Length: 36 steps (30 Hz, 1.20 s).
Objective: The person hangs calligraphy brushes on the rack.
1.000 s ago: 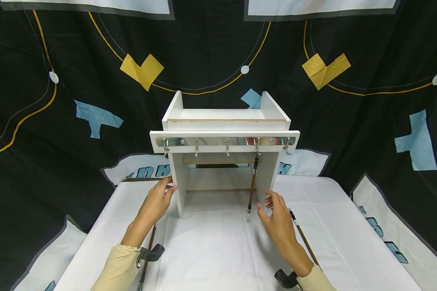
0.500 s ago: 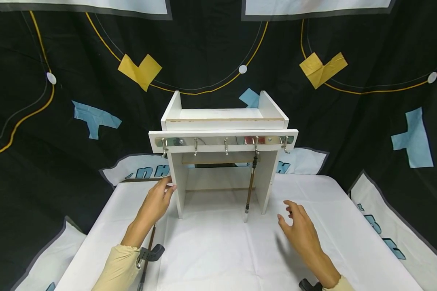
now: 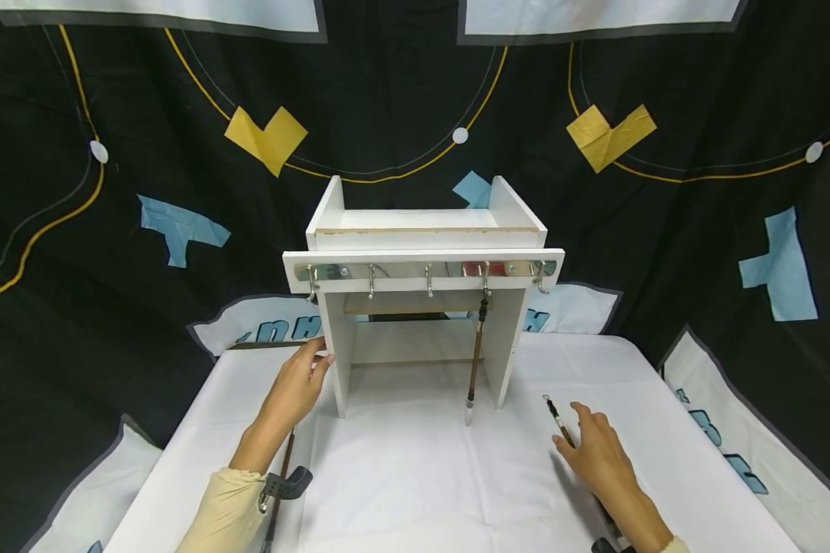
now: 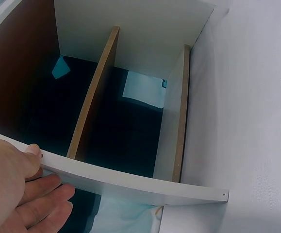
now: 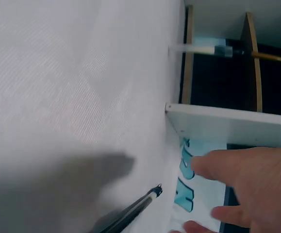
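Note:
A white wooden shelf unit stands on the table, with a row of metal hooks along its front rail. My left hand rests on the front edge of its left side panel, thumb on the edge and fingers along the outer face. From one hook toward the right hangs a calligraphy brush, brown-handled with a pale tip. Another brush lies on the cloth to the right. My right hand hovers over it with fingers loosely spread, hiding part of its handle.
A further brush lies beneath my left forearm, partly hidden by the wrist strap. White cloth covers the table. Behind it hangs a black curtain with yellow and blue taped pieces.
My right hand has moved from beside the shelf's right panel outward and toward me, over the brush on the right. My left hand has stayed at the panel.

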Motion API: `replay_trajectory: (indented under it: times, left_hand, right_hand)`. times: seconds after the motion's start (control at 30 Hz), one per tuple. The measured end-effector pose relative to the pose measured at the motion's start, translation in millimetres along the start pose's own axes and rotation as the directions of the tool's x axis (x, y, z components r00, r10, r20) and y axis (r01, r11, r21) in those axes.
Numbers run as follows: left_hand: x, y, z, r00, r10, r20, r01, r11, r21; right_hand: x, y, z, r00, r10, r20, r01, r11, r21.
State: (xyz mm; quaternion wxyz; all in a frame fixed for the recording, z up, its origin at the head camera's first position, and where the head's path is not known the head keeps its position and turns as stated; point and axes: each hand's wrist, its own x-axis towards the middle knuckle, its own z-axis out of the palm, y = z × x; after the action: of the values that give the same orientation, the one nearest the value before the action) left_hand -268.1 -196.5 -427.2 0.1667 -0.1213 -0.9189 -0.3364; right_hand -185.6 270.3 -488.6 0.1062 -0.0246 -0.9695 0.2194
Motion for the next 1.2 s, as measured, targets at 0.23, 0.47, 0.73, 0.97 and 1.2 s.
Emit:
replay_trajectory:
  times: [0.23,0.47,0.73,0.97,1.2]
  left_hand:
    - [0.2,-3.4,1.1,0.999,0.046,-0.012,-0.047,0.999,-0.004]
    - [0.3,-4.7,2.5,0.999,0.035,-0.009,-0.035,0.999,-0.011]
    - [-0.9,-3.0,2.1,0.999,0.040,-0.015,-0.040,0.999,-0.012]
    - [-0.8,-1.7,0.9,0.999,0.046,-0.017,-0.047,0.999,-0.010]
    - [0.2,-2.0,1.1,0.999,0.037,-0.016,-0.037,0.999,0.000]
  right_hand:
    - [-0.5,13,1,0.990,0.061,0.126,-0.060,0.998,-0.012]
    - [-4.5,19,6,0.981,0.080,0.178,-0.079,0.997,-0.009]
    - [-6.0,20,7,0.971,0.086,0.221,-0.084,0.996,-0.018]
    - [-6.6,23,10,0.971,0.075,0.226,-0.073,0.997,-0.018]
    - [-7.0,23,10,0.973,0.072,0.218,-0.070,0.997,-0.017]
